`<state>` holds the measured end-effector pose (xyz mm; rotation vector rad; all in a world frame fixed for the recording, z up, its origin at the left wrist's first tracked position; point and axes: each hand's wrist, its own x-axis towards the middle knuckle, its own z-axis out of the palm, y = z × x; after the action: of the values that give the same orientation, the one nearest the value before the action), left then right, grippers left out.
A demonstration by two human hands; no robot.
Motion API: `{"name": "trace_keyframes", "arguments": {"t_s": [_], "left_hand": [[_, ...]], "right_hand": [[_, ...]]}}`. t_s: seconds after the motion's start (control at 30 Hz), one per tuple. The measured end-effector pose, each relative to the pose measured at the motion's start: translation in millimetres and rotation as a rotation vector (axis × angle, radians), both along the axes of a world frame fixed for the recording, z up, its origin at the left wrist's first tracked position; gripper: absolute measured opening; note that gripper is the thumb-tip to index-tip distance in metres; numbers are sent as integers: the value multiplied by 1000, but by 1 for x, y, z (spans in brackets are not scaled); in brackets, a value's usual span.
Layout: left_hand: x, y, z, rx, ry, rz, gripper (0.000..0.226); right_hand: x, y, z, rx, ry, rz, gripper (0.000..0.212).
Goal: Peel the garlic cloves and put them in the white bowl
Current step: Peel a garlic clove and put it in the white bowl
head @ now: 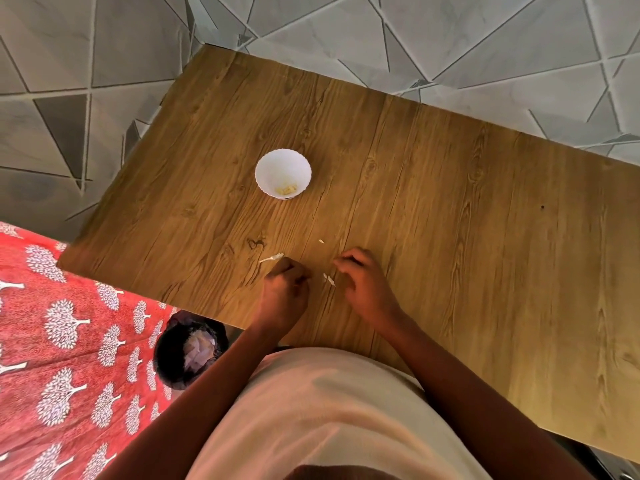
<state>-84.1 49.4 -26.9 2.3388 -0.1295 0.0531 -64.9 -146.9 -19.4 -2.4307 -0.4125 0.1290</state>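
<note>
Hands: two, a left (284, 292) and a right (363, 282)
White bowl: one (283, 168)
Peeled cloves in the bowl: a few (286, 190), exact number unclear
Scraps of garlic skin on the bench: three (272, 259) (329, 279) (321, 241)
Bench: one (450, 202)
Bin: one (190, 355)

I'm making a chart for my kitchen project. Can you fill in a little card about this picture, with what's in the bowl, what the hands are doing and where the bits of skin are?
bowl: white bowl on the wooden table, a few peeled cloves inside
left hand: fingers curled, a skin strip at its fingertips
right hand: curled, contents hidden
loose skins: between the hands
bin: beside the table, lined
</note>
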Motion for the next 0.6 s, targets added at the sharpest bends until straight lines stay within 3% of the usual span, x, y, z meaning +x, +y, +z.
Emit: {"name": "trace_keyframes", "arguments": {"t_s": [0.1,0.2,0.33,0.6], "left_hand": [[-2,2,-1,-9,12,-11,22],[-4,2,-1,-7,12,-13,23],[-5,3,-2,0,-24,11,23],[-10,5,-9,-27,-32,37,21]], "right_hand": [[5,-2,1,-46,20,-85,58],[6,8,2,-121,21,46,56],[0,18,3,-184,-28,255,39],[-11,13,-4,-247,-119,258,13]]}}
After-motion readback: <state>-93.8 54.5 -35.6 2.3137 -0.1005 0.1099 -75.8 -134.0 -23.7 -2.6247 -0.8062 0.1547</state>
